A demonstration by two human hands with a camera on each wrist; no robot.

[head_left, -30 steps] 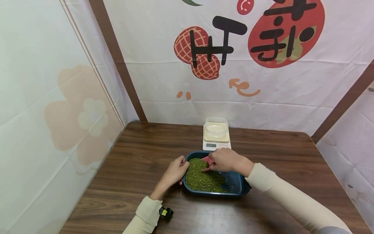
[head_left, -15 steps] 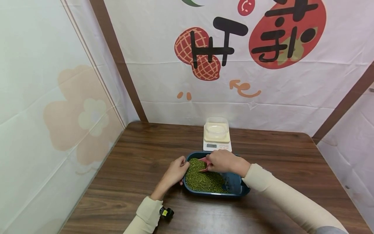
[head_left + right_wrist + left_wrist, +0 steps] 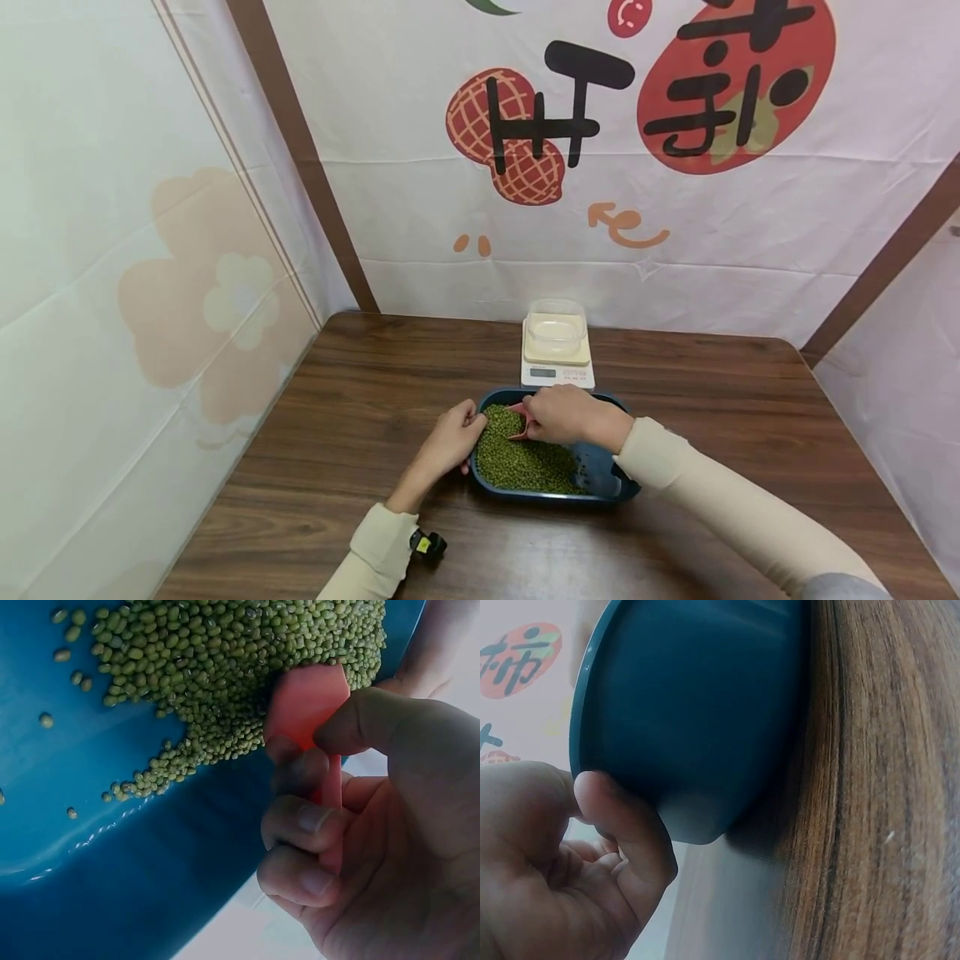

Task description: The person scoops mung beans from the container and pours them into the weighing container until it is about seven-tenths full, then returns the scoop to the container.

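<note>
Your right hand [image 3: 562, 414], curled round the pink scoop [image 3: 307, 701], points it leftward into the beans [image 3: 521, 465], your left hand [image 3: 448, 437] gripping the tray [image 3: 690, 697].

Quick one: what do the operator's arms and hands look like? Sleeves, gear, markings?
Left hand and right hand are both bare, no gloves. Left sleeve and right sleeve are long, plain cream, with wide cuffs. By the left cuff sits a small black device with a yellow mark. Grey, apparently fabric, shows at the right sleeve's upper end. No cables visible.
</note>
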